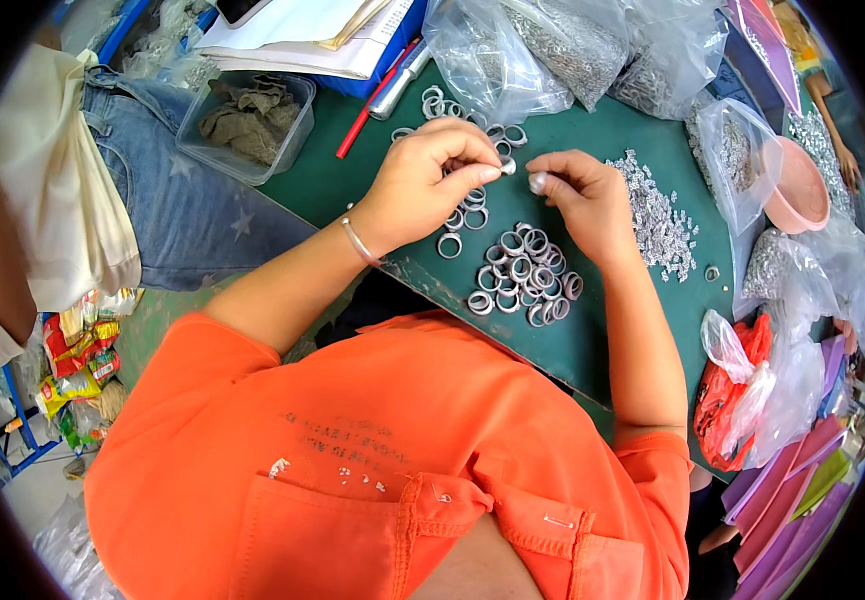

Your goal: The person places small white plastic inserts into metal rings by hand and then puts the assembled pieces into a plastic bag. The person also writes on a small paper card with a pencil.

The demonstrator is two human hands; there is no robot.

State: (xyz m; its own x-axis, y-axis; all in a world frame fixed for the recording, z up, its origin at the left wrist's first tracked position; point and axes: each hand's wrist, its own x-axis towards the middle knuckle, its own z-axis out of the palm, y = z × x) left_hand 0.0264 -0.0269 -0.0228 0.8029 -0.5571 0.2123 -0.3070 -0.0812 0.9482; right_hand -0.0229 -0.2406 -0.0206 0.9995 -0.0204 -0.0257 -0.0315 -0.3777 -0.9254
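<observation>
Nearest is the wearer's orange shirt (353, 400), with dark print and a few pale specks on the chest, close against the edge of a green desk (643, 335). Just past that edge lies a heap of silver-grey rings (525, 268), between the two forearms. Off to the right, a red plastic bag (718, 400) sits crumpled beneath clear plastic.

Beyond the heap, the two hands face each other, their fingertips near but apart. The left hand (423, 180) (a metal bangle (357, 240) circles its wrist) pinches one ring (508, 166) between thumb and fingers. The right hand (588, 195) is drawn into a narrow pinch; something pale and shiny shows at its tips, but I cannot tell whether it is a held piece.

More loose rings (472, 200) are strewn beside and beyond the left hand. To the right of the right hand spreads a patch of small silvery pieces (658, 215). A pink bowl (803, 185) stands farther right among bags.

Farther off are a clear tub (298, 148) with a grey-brown cloth (250, 120), a red pen (358, 128), bulging clear bags (568, 50) of metal parts, and papers (298, 42).
</observation>
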